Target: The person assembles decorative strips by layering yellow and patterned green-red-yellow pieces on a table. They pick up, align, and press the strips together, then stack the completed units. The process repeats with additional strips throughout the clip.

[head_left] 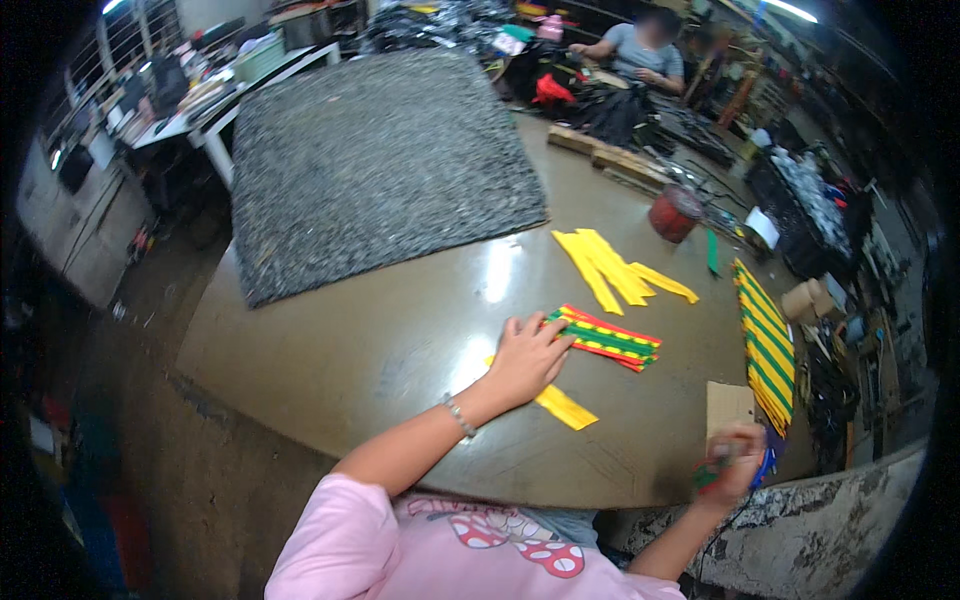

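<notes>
My left hand lies on the table, its fingers spread and resting on the left end of a stack of red, green and yellow patterned strips. A single yellow strip passes beneath this hand. At the lower right, my right hand is closed and smeared by motion. From it sticks out a small green and red piece, its kind too blurred to tell. Close by are a piece of brown cardboard and something blue. Several yellow strips lie fanned beyond the patterned stack.
A thick grey felt-like mat covers the table's far left. Along the right edge are a yellow and green striped stack, a green strip and a red can. Past wooden bars sits another person.
</notes>
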`<state>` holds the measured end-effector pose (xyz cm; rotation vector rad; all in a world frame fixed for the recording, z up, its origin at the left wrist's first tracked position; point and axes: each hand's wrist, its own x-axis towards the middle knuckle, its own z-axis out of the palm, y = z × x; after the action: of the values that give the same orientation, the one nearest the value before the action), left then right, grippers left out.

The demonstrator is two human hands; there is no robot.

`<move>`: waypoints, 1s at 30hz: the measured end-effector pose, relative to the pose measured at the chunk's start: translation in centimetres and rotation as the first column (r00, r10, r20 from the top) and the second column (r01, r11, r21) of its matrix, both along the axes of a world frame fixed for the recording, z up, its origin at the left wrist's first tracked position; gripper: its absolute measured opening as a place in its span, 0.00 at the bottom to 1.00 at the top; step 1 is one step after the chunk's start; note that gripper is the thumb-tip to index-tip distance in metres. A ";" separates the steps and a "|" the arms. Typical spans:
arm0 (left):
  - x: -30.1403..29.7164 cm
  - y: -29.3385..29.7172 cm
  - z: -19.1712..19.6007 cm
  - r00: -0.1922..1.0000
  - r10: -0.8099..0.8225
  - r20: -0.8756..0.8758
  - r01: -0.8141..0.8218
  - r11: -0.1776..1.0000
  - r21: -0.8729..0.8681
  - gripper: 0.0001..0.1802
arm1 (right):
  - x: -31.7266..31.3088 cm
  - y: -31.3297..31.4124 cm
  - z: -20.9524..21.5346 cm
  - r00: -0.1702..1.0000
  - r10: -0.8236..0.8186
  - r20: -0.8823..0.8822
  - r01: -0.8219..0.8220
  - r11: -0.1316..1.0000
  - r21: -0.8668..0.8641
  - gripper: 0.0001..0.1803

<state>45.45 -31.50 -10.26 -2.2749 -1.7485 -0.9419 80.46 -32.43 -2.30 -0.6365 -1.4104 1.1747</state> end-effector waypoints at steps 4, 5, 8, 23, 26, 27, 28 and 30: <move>1.4 -2.6 3.9 0.824 -0.166 0.542 0.346 0.905 -0.247 0.18 | -7.2 -3.8 -1.9 0.934 0.011 0.357 0.099 0.953 -0.287 0.19; 1.8 -3.3 4.7 0.665 -0.153 0.731 0.533 0.783 -0.321 0.20 | -8.8 -4.2 -2.0 0.936 0.046 0.349 0.062 0.954 -0.292 0.20; 1.7 -4.7 6.1 0.562 -0.103 0.821 0.727 0.536 -0.430 0.19 | -11.7 -4.2 -1.9 0.870 0.054 0.490 0.011 0.992 -0.128 0.23; -3.7 -7.0 2.5 0.571 -0.017 0.821 0.654 0.614 -0.442 0.11 | -15.6 -5.9 -3.1 0.700 0.193 0.688 0.012 0.960 -0.281 0.16; -4.2 -7.2 2.4 0.602 -0.034 0.798 0.597 0.682 -0.421 0.10 | -16.0 -5.9 -3.0 0.688 0.214 0.693 0.015 0.951 -0.309 0.16; -4.4 -7.3 2.5 0.611 -0.033 0.791 0.578 0.701 -0.417 0.09 | -16.2 -5.9 -3.0 0.672 0.212 0.710 0.022 0.952 -0.305 0.16; -4.5 -7.3 2.6 0.646 -0.019 0.763 0.544 0.713 -0.443 0.09 | -16.5 -5.9 -3.0 0.696 0.213 0.686 0.019 0.949 -0.314 0.16; -4.8 -7.4 2.8 0.647 -0.011 0.763 0.529 0.727 -0.438 0.09 | -17.0 -6.0 -3.1 0.708 0.203 0.677 0.034 0.947 -0.319 0.15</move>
<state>40.69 -38.87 -7.47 -2.9362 -2.3196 -1.7446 63.47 -38.43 -5.37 -1.3704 -1.9206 1.3035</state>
